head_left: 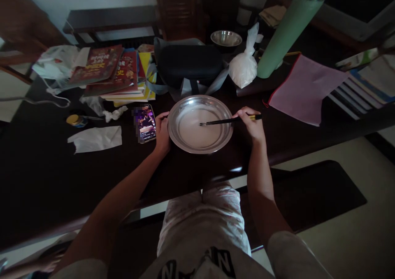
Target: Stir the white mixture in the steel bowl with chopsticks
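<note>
Silver basin (185, 106), black chopsticks (228, 121), pink folder (304, 87), green flask (285, 34)

The phone (145, 123) screen is blurred, and the green flask (288, 30) is cut off by the top edge.

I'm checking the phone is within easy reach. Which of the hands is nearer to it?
Left. The left hand rests on the metal plate's rim right beside the phone; the right hand holds chopsticks across the plate.
</note>
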